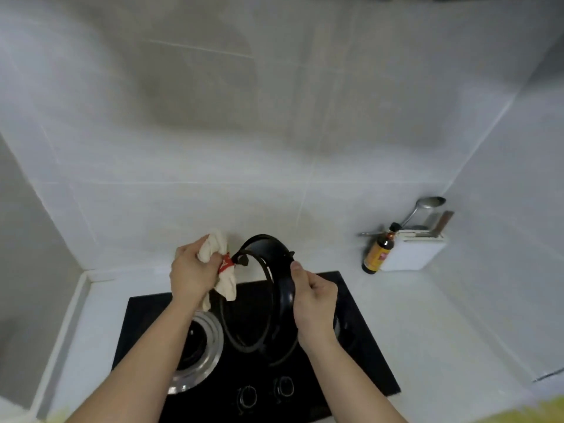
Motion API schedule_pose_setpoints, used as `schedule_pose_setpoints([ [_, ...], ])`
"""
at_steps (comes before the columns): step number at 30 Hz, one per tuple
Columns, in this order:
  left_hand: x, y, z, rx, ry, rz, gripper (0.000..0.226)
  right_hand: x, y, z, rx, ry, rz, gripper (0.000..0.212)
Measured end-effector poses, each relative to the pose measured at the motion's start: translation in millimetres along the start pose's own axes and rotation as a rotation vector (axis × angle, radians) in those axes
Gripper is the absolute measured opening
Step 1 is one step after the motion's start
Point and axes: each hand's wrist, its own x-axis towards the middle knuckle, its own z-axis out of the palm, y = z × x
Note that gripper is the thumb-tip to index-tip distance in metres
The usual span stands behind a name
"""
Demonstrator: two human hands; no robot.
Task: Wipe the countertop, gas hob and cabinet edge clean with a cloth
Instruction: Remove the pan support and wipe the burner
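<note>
A black glass gas hob (360, 355) is set into the white countertop (427, 331). My right hand (314, 303) grips a round black pan support ring (265, 264), lifted and tilted on edge above the hob. My left hand (190, 274) holds a crumpled cream cloth (218, 248) with a red label, and the cloth touches the ring's left prong. The left burner (195, 352), with its steel ring, lies bare below my left forearm. The right burner is hidden behind my right hand and the lifted support.
Two control knobs (265, 392) sit at the hob's front. At the back right corner stand a dark sauce bottle (378, 254) and a white utensil holder (418, 248) with a ladle. Tiled walls enclose the counter on the left, back and right.
</note>
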Motion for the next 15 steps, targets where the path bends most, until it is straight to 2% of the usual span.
schedule_pose_setpoints([
  [6, -55.3, 7.4, 105.7, 0.171, -0.229, -0.01, 0.046, 58.5, 25.6, -130.8, 0.036, 0.17, 0.061, 0.062],
  [9, -79.5, 26.3, 169.1, 0.201, -0.349, 0.001, 0.048, 85.4, 38.7, -199.1, -0.104, 0.18, -0.009, 0.062],
  [12, -112.4, 60.3, 228.1, 0.187, -0.477, 0.058, 0.031, 109.7, 65.0, -270.0, -0.296, 0.178, -0.026, 0.06],
  [15, -137.5, 82.4, 272.1, 0.154, -0.548, 0.078, 0.036, 127.9, 99.3, -329.7, -0.473, 0.196, -0.009, 0.057],
])
